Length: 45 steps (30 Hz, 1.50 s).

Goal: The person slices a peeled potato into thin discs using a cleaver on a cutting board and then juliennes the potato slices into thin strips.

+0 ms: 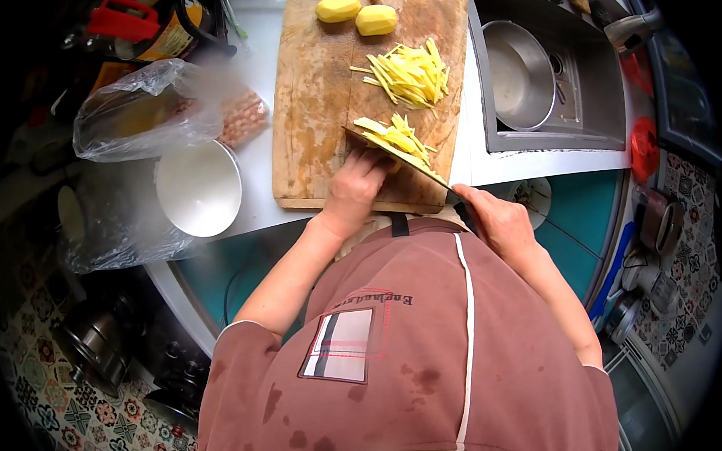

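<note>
My right hand [499, 221] is closed round the handle of a kitchen knife [360, 138], at the near right edge of the wooden cutting board [315, 106]. The blade slants up and left across the board. My left hand [353, 187] has its fingers curled down on the near side of the blade, on a piece of potato [394, 167] that they mostly hide. Cut potato strips [404, 135] lie along the blade's far side. Farther up is a larger pile of potato strips [411, 72]. Two whole peeled potatoes [338, 9] rest near the board's far end.
A white bowl [199, 189] and a clear plastic bag [142, 110] stand left of the board, beside a pack of pinkish pieces [243, 118]. On the right, a metal pot [519, 75] sits in the sink [590, 127]. A faucet [633, 31] juts over it.
</note>
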Each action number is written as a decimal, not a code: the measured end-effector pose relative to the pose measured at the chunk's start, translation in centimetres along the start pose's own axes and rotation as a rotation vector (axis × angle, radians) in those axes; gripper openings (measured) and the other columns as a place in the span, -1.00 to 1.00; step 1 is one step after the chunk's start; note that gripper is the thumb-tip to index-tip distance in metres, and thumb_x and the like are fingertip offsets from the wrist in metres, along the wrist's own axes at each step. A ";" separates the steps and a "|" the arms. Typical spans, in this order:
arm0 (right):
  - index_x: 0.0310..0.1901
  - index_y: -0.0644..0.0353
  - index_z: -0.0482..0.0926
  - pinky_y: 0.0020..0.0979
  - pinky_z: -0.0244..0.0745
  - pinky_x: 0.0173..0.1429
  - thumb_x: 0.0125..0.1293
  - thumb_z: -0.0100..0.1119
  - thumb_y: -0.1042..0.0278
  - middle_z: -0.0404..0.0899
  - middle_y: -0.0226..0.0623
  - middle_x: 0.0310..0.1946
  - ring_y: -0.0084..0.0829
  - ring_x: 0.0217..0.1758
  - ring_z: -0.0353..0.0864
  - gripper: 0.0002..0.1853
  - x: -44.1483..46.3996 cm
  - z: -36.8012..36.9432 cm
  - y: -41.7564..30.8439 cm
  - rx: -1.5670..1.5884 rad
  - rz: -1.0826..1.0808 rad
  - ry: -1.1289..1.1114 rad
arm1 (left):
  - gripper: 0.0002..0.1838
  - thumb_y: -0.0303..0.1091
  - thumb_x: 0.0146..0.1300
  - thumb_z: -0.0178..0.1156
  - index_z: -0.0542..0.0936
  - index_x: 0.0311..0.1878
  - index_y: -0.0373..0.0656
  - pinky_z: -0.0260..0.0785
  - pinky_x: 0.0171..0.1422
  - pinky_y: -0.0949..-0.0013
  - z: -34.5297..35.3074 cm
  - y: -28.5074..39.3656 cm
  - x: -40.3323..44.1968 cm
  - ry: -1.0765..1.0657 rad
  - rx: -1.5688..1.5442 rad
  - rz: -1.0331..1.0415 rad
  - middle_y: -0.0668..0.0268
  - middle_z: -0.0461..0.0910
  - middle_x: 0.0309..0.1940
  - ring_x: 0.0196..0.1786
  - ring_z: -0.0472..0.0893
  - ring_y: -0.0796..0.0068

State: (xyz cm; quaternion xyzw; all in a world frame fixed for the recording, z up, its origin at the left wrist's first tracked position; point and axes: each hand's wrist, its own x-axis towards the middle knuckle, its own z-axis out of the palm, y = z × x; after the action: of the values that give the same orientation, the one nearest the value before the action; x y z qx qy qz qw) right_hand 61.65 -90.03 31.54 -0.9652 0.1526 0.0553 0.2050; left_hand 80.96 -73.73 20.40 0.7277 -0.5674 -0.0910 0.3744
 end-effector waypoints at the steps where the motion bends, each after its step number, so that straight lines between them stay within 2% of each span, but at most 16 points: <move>1: 0.14 0.08 0.53 -0.29 0.57 -0.39 0.31 0.13 0.51 0.64 -0.26 -0.35 -0.26 -0.42 0.67 -0.64 0.4 1.0 0.1 -0.021 -0.001 0.001 | -0.70 -0.54 0.06 0.16 0.65 -0.09 -0.18 0.51 0.03 0.24 0.0 0.0 -0.1 -0.010 -0.010 -0.003 0.20 0.60 -0.08 -0.02 0.56 0.14; 6: 0.14 0.08 0.53 -0.28 0.57 -0.36 0.32 0.11 0.51 0.63 -0.24 -0.32 -0.22 -0.37 0.67 -0.65 1.2 2.2 0.6 0.097 -0.014 0.075 | -0.71 -0.55 0.08 0.15 0.64 -0.09 -0.18 0.50 0.03 0.24 -0.1 -0.1 0.1 -0.007 -0.032 0.010 0.20 0.59 -0.09 -0.03 0.56 0.14; 12: 0.14 0.09 0.53 -0.26 0.57 -0.41 0.29 0.15 0.51 0.67 -0.24 -0.28 -0.22 -0.41 0.67 -0.64 -0.5 -1.8 -0.6 0.042 0.004 0.009 | -0.71 -0.54 0.08 0.15 0.64 -0.09 -0.18 0.51 0.03 0.24 0.2 -0.2 -0.1 0.047 -0.015 0.047 0.19 0.59 -0.07 -0.03 0.55 0.13; 16: 0.12 0.06 0.54 -0.26 0.56 -0.44 0.28 0.12 0.52 0.63 -0.28 -0.36 -0.23 -0.44 0.66 -0.64 0.0 -0.5 -0.4 0.015 0.020 -0.012 | -0.72 -0.53 0.07 0.16 0.65 -0.10 -0.17 0.51 0.01 0.25 0.3 -0.3 -0.1 0.052 -0.022 0.035 0.22 0.60 -0.09 -0.04 0.56 0.16; 19: 0.12 0.05 0.53 -0.27 0.56 -0.43 0.28 0.11 0.51 0.61 -0.28 -0.38 -0.24 -0.43 0.66 -0.64 1.8 2.7 -0.1 0.009 -0.005 0.034 | -0.72 -0.53 0.07 0.16 0.66 -0.11 -0.15 0.51 0.00 0.26 0.1 -0.1 0.0 0.033 -0.022 0.022 0.24 0.60 -0.10 -0.06 0.57 0.18; 23: 0.14 0.06 0.51 -0.23 0.55 -0.41 0.31 0.10 0.52 0.62 -0.23 -0.35 -0.17 -0.40 0.65 -0.64 2.6 2.4 -0.5 0.160 -0.029 0.153 | -0.69 -0.55 0.04 0.20 0.69 -0.11 -0.12 0.50 -0.04 0.26 -0.1 -0.1 0.1 0.018 -0.037 0.007 0.24 0.61 -0.17 -0.10 0.58 0.17; 27: 0.12 0.07 0.53 -0.21 0.55 -0.39 0.32 0.11 0.52 0.63 -0.21 -0.34 -0.13 -0.40 0.65 -0.66 1.2 -0.3 -0.8 0.104 0.019 0.050 | -0.67 -0.56 0.02 0.22 0.71 -0.10 -0.10 0.50 -0.05 0.25 -0.1 -0.1 0.0 0.052 -0.039 0.018 0.24 0.60 -0.20 -0.12 0.58 0.15; 29: 0.13 0.07 0.53 -0.20 0.56 -0.39 0.32 0.11 0.52 0.63 -0.21 -0.34 -0.13 -0.41 0.65 -0.66 0.6 -1.7 -1.1 0.081 0.031 -0.010 | -0.70 -0.54 0.05 0.19 0.67 -0.10 -0.13 0.51 -0.02 0.26 0.1 -0.3 -0.1 0.069 -0.030 0.038 0.24 0.60 -0.14 -0.07 0.58 0.16; 34: 0.13 0.05 0.52 -0.24 0.58 -0.38 0.27 0.11 0.54 0.62 -0.22 -0.34 -0.14 -0.38 0.66 -0.62 0.6 0.6 -0.4 -0.024 0.033 -0.066 | -0.71 -0.53 0.07 0.17 0.65 -0.10 -0.15 0.52 -0.01 0.26 0.2 -0.4 -0.4 0.040 -0.018 0.032 0.23 0.61 -0.11 -0.05 0.58 0.16; 38: 0.11 0.08 0.52 -0.21 0.57 -0.38 0.30 0.11 0.54 0.62 -0.20 -0.32 -0.13 -0.37 0.66 -0.66 1.8 2.1 -0.1 0.152 -0.002 0.093 | -0.73 -0.53 0.07 0.16 0.64 -0.12 -0.16 0.53 -0.01 0.26 0.1 -0.5 -0.3 0.029 -0.034 0.017 0.23 0.61 -0.11 -0.05 0.58 0.17; 42: 0.14 0.08 0.52 -0.22 0.57 -0.39 0.32 0.12 0.51 0.63 -0.21 -0.34 -0.13 -0.37 0.66 -0.65 0.9 1.0 -0.1 0.140 -0.002 0.086 | -0.73 -0.54 0.05 0.17 0.64 -0.14 -0.16 0.53 -0.01 0.26 0.1 -0.7 -0.5 0.041 -0.054 0.027 0.23 0.61 -0.12 -0.04 0.58 0.16; 45: 0.15 0.09 0.51 -0.22 0.56 -0.41 0.30 0.13 0.52 0.63 -0.24 -0.36 -0.16 -0.41 0.66 -0.63 0.2 -1.1 -0.8 0.078 0.000 0.016 | -0.73 -0.55 0.04 0.18 0.65 -0.14 -0.16 0.53 -0.02 0.25 0.4 -1.0 -0.5 0.126 -0.050 0.094 0.22 0.61 -0.12 -0.05 0.58 0.15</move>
State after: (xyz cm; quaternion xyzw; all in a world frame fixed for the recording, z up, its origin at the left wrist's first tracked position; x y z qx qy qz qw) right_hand 62.17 -89.81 32.79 -0.9569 0.1561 0.0416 0.2414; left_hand 81.36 -73.38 19.34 0.6951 -0.5737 -0.0413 0.4313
